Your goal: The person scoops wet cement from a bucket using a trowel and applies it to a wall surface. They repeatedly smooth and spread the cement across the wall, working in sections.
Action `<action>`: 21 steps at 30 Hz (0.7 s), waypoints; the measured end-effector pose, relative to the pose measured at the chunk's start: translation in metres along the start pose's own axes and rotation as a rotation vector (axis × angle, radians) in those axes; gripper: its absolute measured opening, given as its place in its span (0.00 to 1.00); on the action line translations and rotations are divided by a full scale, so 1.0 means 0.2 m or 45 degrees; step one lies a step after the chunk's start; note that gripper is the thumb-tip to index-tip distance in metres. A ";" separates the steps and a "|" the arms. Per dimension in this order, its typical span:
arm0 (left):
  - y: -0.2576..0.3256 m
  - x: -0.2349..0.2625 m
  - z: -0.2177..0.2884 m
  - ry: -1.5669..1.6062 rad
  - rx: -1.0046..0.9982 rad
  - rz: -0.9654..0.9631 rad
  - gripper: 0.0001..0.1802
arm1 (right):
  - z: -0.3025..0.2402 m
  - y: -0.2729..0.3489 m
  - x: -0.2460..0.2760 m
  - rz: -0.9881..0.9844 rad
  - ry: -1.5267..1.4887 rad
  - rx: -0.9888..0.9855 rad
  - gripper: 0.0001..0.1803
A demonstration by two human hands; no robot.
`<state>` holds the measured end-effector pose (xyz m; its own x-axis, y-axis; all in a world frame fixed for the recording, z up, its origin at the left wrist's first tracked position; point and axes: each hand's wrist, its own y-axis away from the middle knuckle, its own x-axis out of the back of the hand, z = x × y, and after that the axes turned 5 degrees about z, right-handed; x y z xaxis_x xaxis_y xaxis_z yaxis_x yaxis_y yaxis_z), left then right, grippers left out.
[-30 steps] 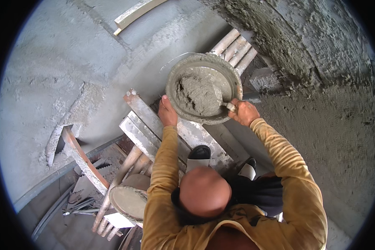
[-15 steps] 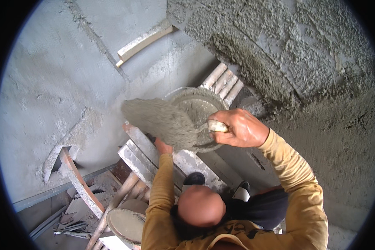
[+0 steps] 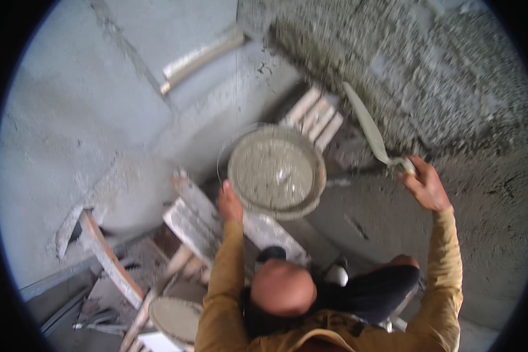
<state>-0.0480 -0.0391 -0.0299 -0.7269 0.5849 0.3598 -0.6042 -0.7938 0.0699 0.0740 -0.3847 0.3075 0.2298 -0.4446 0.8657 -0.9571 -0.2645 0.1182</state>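
Observation:
My right hand (image 3: 426, 183) is closed round the pale handle of a trowel (image 3: 366, 126), out to the right. The trowel's long blade is seen nearly edge-on and points up toward the rough mortar-covered wall (image 3: 452, 88). A round bucket (image 3: 320, 196) of wet grey mortar (image 3: 270, 173) stands in the middle. At its near left side, where the thin wire handle comes down, my left hand (image 3: 230, 202) grips the bucket; blur hides whether the fingers are on the wire or the rim.
White-splashed boards (image 3: 276, 234) lie below the bucket, with round wooden poles (image 3: 314, 117) behind it. A second round container (image 3: 176, 320) stands at lower left near a leaning curved board (image 3: 108, 255) and scraps. A pale wooden strip (image 3: 202, 56) lies against the smoother grey wall.
My right hand has swung right, taking the trowel from over the bucket to beside the rough wall. The mortar heap on the blade is gone. The bucket's contents and my left hand show more fully.

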 end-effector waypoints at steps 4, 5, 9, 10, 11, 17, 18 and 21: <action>0.02 0.00 0.06 -0.011 0.002 -0.047 0.29 | 0.01 -0.11 -0.39 -0.225 0.630 0.331 0.18; -0.01 0.00 0.08 -0.004 -0.011 -0.046 0.29 | 0.00 -0.16 -0.51 -0.224 0.800 0.403 0.19; -0.01 0.03 0.15 -0.039 0.042 -0.045 0.29 | -0.17 -0.34 -0.93 -0.488 1.305 0.437 0.15; 0.00 0.00 0.17 -0.024 0.035 -0.038 0.29 | -0.17 -0.33 -1.06 -0.549 1.336 0.489 0.15; 0.00 -0.01 0.15 -0.025 0.037 -0.026 0.29 | -0.24 -0.28 -1.15 -0.713 1.296 0.503 0.15; 0.00 0.02 0.08 -0.081 0.022 -0.007 0.29 | 0.03 -0.04 -1.16 -0.551 0.258 0.135 0.19; -0.01 0.01 0.09 -0.075 0.024 -0.008 0.29 | 0.08 -0.03 -1.16 -0.545 0.180 0.076 0.20; 0.00 0.02 0.11 -0.096 0.016 -0.012 0.29 | 0.02 -0.05 -1.07 -0.425 0.226 0.105 0.19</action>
<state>-0.0451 -0.0404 -0.0082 -0.6941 0.5786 0.4284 -0.6064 -0.7906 0.0853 0.0356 -0.2901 0.1181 0.4855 -0.1693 0.8577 -0.8156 -0.4410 0.3746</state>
